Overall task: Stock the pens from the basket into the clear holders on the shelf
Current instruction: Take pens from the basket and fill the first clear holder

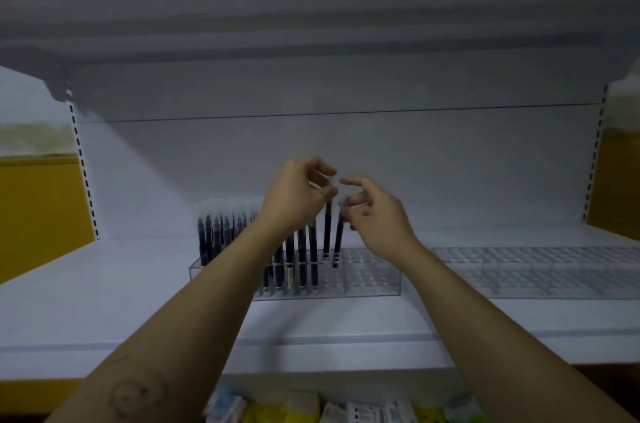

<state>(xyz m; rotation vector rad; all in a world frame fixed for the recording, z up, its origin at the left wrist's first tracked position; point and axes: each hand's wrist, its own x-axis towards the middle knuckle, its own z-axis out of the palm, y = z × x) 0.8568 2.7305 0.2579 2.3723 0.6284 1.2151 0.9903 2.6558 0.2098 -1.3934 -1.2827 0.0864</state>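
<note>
A clear holder [372, 275] with a grid of holes stands on the white shelf [104, 291]. Several dark pens with pale caps [216, 235] stand upright in its left part. My left hand [296, 195] pinches the top of one dark pen [327, 232] whose tip is in a hole near the holder's middle. Just to the right, my right hand [375, 214] holds the top of another dark pen [338, 239], slightly tilted, its lower end at the holder's grid. The right part of the holder shows bare holes. The basket is not in view.
A second clear holder [540, 270] with no pens in it lies to the right on the same shelf. An upper shelf [311, 24] hangs overhead. Packaged goods [346, 410] sit below the shelf's front edge. Yellow wall panels flank both sides.
</note>
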